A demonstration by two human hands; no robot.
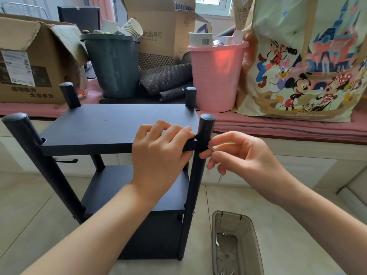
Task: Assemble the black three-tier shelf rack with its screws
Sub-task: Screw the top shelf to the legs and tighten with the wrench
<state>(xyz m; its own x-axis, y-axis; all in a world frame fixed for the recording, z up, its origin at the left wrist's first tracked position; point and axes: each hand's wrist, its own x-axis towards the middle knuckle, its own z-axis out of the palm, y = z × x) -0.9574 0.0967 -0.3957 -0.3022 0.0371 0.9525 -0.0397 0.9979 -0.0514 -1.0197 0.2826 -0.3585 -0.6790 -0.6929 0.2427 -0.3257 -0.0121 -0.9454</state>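
- Black three-tier shelf rack (111, 126) w/ flat matte boards & round black posts stands upright on pale tiled floor (29, 205), just in front of a pink-cushioned ledge (278, 128); all three boards sit in place between four posts
- Top board: far-left, far-right & near-right posts stick up above it; near-left post (29, 147) leans outward, w/ an open notch at that corner of the board
- Left hand (160, 151) lies over top board's near-right corner, fingers curled over the top, thumb under the front edge, gripping the board; fingertips right beside near-right post (204, 135)
- Right hand (238, 153) at outer side of that post, level w/ top board; thumb & forefinger pinch a thin silver metal tool (213, 148), prob. hex key, tip touching the post; other fingers loosely curled, holding nothing
- Small silver screw head (193, 212) shows on near-right post at middle-board level
- Grey translucent plastic tray (216, 225) on floor to the right of rack, a few small silver screws & parts inside
- On ledge behind: brown cardboard boxes (29, 62); dark grey plastic bin (115, 62) w/ paper cups; pink plastic bin (216, 76); big cartoon-print bag (307, 62); dark woven mat (166, 80) between the bins
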